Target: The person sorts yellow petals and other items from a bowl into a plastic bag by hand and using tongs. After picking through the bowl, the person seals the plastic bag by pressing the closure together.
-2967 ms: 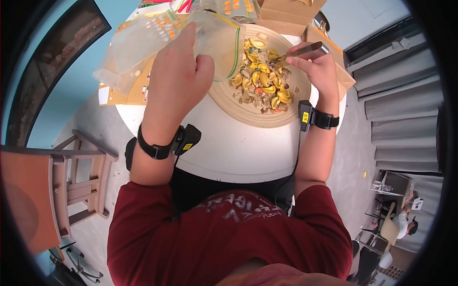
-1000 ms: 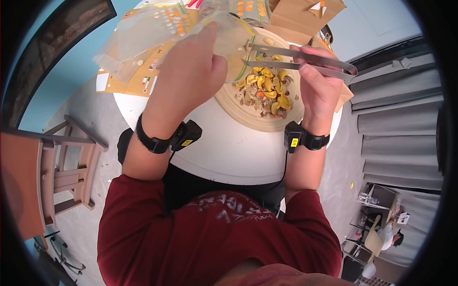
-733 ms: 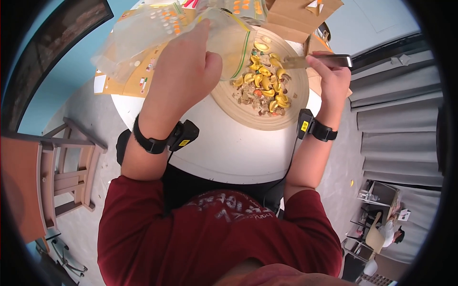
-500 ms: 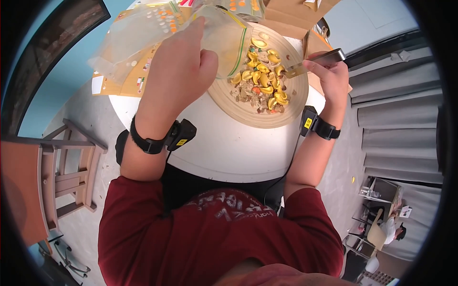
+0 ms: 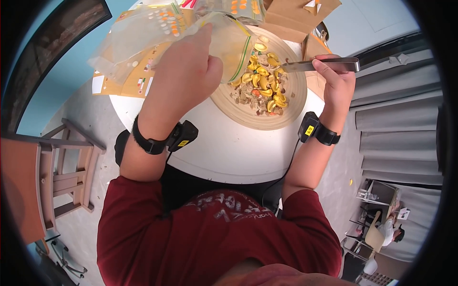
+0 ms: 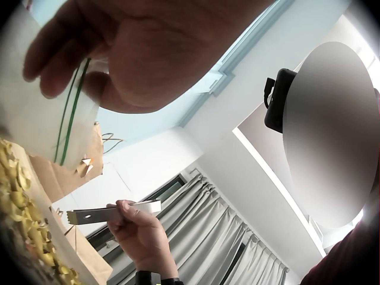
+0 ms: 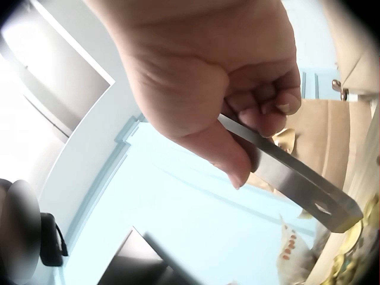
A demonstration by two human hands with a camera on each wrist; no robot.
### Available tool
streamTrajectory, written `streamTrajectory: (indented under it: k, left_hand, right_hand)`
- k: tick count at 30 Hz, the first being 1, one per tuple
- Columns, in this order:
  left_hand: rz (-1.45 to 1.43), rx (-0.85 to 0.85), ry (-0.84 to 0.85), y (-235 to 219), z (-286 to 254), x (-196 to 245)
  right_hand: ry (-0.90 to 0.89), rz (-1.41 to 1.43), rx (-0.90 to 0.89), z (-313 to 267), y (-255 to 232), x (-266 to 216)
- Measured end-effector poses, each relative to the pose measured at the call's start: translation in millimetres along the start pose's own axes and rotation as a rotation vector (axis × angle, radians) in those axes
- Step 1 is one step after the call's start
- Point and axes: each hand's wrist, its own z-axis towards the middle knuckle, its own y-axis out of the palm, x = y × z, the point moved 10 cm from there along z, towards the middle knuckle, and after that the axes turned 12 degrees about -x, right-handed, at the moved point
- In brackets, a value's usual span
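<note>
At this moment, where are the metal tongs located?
In the head view, the metal tongs are at upper right, held by the right hand, their tips near the yellow pieces on the round tray.

Around the white table (image 5: 224, 152): paper bag (image 5: 286, 16) sat at its far right, brown envelope (image 5: 125, 88) at its far left. Left of table stood a chair (image 5: 67, 183) on grey floor (image 5: 336, 167); off its far left, blue wall (image 5: 76, 76) with dark window (image 5: 52, 62). Right of table hung grey curtains (image 5: 396, 128). Well off table's near right: another person (image 5: 387, 232), white top.
</note>
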Motion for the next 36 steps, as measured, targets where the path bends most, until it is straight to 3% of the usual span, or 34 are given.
streamTrajectory:
  k: [4,13,22,25,31,36]
  left_hand:
    - [-0.005,-0.020,0.001,1,1,1]
    - [0.012,0.000,0.028,2,0,0]
    - [0.008,0.007,0.034,1,0,1]
    - [-0.007,0.002,0.033,1,0,2]
    - [-0.014,-0.012,0.028,1,2,2]
    - [-0.007,0.006,0.045,2,1,2]
  right_hand:
    - [0.045,-0.173,-0.017,-2,6,-7]
    - [0.176,-0.058,-0.108,9,10,42]
    - [0.124,-0.095,-0.084,6,8,31]
    - [0.160,-0.061,-0.200,6,24,31]
    - [0.158,-0.030,-0.227,7,27,34]
    - [0.124,-0.077,-0.174,6,20,27]
